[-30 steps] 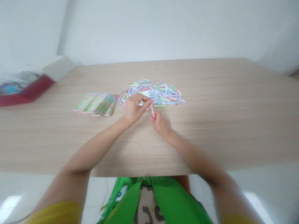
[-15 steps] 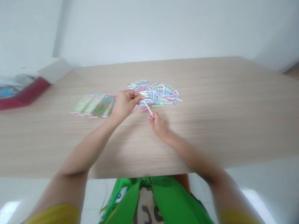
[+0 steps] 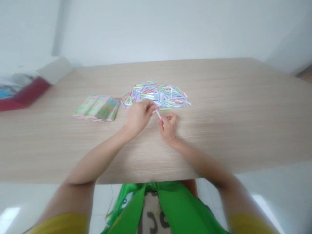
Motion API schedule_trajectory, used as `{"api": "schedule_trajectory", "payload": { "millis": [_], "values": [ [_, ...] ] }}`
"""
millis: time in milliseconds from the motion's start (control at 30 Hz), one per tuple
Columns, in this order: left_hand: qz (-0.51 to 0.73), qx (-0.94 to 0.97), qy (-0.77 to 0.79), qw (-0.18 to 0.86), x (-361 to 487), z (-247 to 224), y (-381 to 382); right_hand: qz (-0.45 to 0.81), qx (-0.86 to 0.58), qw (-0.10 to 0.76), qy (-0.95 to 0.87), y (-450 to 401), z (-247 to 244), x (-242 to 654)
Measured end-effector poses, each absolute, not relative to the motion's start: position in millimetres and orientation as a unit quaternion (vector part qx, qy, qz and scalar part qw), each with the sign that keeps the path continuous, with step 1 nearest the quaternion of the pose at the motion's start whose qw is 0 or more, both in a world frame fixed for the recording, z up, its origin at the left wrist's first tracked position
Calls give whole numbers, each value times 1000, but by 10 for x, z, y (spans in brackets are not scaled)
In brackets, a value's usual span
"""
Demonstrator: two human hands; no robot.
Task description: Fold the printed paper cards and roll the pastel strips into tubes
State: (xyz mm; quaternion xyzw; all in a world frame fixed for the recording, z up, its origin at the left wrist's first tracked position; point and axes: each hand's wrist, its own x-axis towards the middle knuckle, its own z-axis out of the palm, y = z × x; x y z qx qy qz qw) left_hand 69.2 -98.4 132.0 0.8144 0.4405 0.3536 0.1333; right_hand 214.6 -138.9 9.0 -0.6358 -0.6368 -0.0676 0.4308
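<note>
Between both hands, just short of a loose pile of pastel paper strips (image 3: 156, 94), a thin pink-and-white paper strip (image 3: 158, 114) is pinched at its lower end by the right hand (image 3: 168, 127) and at its upper end by the left hand (image 3: 138, 117).

White walls (image 3: 156, 29) behind; a pale wood-grain table (image 3: 231, 136); glossy white floor tiles (image 3: 273, 185) below

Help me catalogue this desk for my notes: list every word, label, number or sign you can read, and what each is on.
No text here can be read with certainty.
Green and pink printed paper bundles: print too blurred to read.
Coloured paper strips: too small to show any lettering.
Red box: no readable text.
Beige patch on the green cloth: large dark marks, possibly letters, cut off by the picture's edge and unreadable.
</note>
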Motion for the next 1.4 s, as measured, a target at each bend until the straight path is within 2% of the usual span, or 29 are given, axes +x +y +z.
{"api": "schedule_trajectory", "payload": {
  "millis": [167, 367, 467, 700, 800, 967, 1033, 1333, 1400],
  "values": [
    [314, 818, 467, 122, 810, 1161, -1061, -44, -648, 370, -664, -1370, 89, 2146],
    [282, 846, 431, 137, 802, 1229, -1027, 43, -649, 353, -673, -1337, 49, 2131],
    [260, 860, 400, 181, 811, 1297, -967, 64, -645, 377, -661, -1350, 61, 2124],
    [290, 851, 393, 196, 823, 1356, -765, -11, -654, 494, -573, -1345, 76, 2110],
    [293, 837, 391, 246, 829, 1293, -764, 3, -656, 528, -539, -1338, 49, 2070],
    [257, 774, 374, 442, 788, 1278, -760, 46, -658, 542, -521, -1388, 116, 2025],
    [260, 757, 360, 480, 791, 1300, -747, 79, -643, 544, -533, -1423, 171, 2021],
    [362, 699, 379, 487, 1037, 1142, -724, 219, -612, 598, -469, -1515, 205, 1993],
    [369, 699, 374, 486, 1094, 1099, -778, 290, -595, 608, -440, -1489, 186, 2001]
  ]
}}
